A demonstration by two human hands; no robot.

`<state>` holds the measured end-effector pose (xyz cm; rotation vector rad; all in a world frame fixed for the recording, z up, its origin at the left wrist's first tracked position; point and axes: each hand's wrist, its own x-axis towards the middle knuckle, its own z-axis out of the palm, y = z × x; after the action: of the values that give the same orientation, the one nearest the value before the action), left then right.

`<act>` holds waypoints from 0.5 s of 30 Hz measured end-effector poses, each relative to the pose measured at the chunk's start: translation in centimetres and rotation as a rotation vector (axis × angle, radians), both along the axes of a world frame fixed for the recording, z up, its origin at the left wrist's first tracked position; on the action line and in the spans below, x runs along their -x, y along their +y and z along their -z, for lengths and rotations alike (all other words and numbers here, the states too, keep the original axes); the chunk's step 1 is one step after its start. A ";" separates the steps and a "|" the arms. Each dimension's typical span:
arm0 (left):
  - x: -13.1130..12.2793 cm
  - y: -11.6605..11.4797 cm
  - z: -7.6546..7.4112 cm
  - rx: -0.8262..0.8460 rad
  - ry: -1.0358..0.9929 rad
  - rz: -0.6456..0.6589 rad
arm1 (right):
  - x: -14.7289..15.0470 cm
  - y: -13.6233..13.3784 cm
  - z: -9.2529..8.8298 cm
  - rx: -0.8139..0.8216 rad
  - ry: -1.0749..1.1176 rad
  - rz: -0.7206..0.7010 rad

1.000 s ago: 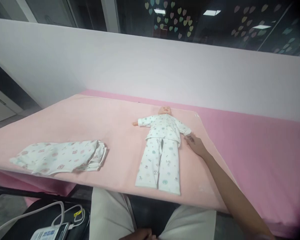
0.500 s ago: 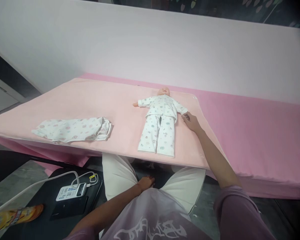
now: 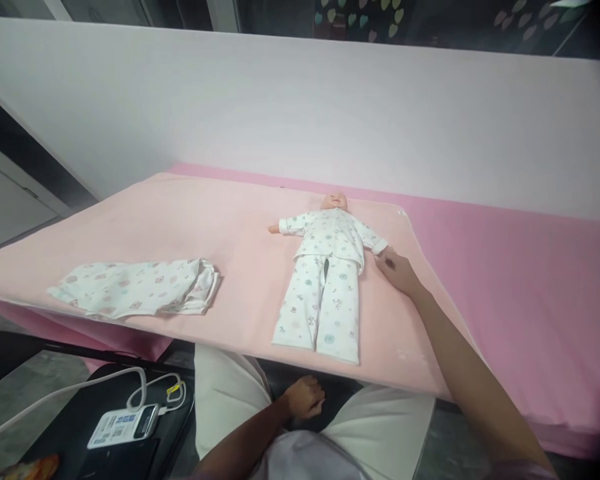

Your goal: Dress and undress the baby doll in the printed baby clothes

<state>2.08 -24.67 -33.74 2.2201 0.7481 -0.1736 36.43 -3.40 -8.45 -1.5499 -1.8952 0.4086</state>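
Note:
A baby doll lies on its back, dressed in a white patterned top and matching trousers. Both of its arms are spread out, and a dark gap shows at the trouser crotch. My right hand rests beside the cuff on the right, its fingers closed around the doll's hand, which they mostly hide. Between my thighs, below the table edge, my left hand is curled into a loose fist with nothing visible in it.
A folded white patterned garment lies on the peach mat to the left. Pink cloth extends to the right. A white wall stands behind. On a black chair at lower left are a white power bank and its cable.
The camera view has tilted up a little, so the table sits lower in the picture. My right hand stays at the doll's hand, and my left hand stays curled between my legs.

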 end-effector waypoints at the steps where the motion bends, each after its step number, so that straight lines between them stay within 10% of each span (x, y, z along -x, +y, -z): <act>1: 0.0 0.0 0.5 -0.008 0.006 0.003 | 0.1 0.0 -0.1 0.003 -0.008 -0.004; 8: 0.4 -0.9 0.5 0.025 0.001 -0.208 | 0.3 -0.3 0.1 -0.020 0.054 0.018; 11: 0.4 -0.4 -5.2 0.173 -0.090 -0.285 | 0.8 -1.0 -0.5 -0.043 0.123 0.027; 15: 0.3 0.6 -17.2 0.399 -0.210 -0.098 | 3.3 -1.5 -4.5 -0.081 0.249 0.061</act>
<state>1.73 -24.03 -16.57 1.7873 0.6416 -0.0345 33.11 -4.92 -3.99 -1.4287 -1.6498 0.4682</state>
